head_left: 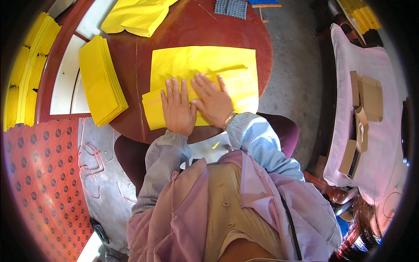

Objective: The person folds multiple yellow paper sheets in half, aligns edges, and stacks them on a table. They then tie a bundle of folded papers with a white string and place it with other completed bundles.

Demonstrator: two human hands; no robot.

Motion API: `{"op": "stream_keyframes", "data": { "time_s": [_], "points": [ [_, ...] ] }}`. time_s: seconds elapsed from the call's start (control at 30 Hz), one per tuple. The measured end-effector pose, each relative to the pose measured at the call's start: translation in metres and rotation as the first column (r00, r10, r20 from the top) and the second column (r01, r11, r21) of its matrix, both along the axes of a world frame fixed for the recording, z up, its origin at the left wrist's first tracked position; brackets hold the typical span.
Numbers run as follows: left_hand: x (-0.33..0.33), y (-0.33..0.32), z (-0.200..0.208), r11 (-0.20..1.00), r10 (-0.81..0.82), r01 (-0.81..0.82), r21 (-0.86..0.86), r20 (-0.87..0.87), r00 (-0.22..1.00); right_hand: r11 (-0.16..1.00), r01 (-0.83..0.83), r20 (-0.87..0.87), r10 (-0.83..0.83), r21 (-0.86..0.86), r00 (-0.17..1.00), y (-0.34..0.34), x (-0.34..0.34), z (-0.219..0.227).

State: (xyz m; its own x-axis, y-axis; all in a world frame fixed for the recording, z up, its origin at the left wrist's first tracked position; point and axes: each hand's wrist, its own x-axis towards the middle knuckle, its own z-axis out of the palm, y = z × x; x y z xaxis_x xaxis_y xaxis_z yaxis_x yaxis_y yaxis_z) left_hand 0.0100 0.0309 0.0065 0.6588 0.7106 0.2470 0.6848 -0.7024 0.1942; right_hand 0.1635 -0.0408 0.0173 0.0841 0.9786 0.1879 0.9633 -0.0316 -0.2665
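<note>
A yellow fabric sheet (pixel 200 59) lies on the round red-brown table in front of me. Its near part is folded over into a band that runs across it. My left hand (pixel 178 109) lies flat on the left part of the folded band, fingers stretched toward the far side. My right hand (pixel 213 99) rests flat beside it, fingers spread and pointing up and left, with a bracelet at the wrist. The two thumbs are close together. Neither hand grips the fabric; both press on top of it.
Left of the sheet stands a stack of folded yellow pieces (pixel 100 81). More yellow fabric (pixel 135 17) lies at the table's (pixel 200 26) far side, near a grey bumpy mat (pixel 230 8). At the right, open cardboard boxes (pixel 369 98) sit on a pink-covered surface (pixel 345 56).
</note>
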Motion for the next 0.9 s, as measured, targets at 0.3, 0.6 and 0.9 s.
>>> {"op": "stream_keyframes", "data": {
  "time_s": [0.3,0.6,0.9],
  "points": [
    [0.001,-0.003,0.004,1.0,0.0,0.001,-0.018,0.093,0.996,0.962,0.264,0.257,-0.237,-0.077,0.937,-0.041,0.102,0.0],
    [0.002,-0.004,0.0,1.0,0.015,-0.015,-0.001,0.069,0.997,0.969,0.241,0.176,-0.228,-0.053,0.957,-0.041,0.107,-0.009],
    [0.002,0.0,-0.005,0.999,0.038,-0.038,0.005,0.025,0.999,0.96,0.098,-0.099,-0.074,0.262,0.992,-0.078,0.083,0.026]
  ]
}}
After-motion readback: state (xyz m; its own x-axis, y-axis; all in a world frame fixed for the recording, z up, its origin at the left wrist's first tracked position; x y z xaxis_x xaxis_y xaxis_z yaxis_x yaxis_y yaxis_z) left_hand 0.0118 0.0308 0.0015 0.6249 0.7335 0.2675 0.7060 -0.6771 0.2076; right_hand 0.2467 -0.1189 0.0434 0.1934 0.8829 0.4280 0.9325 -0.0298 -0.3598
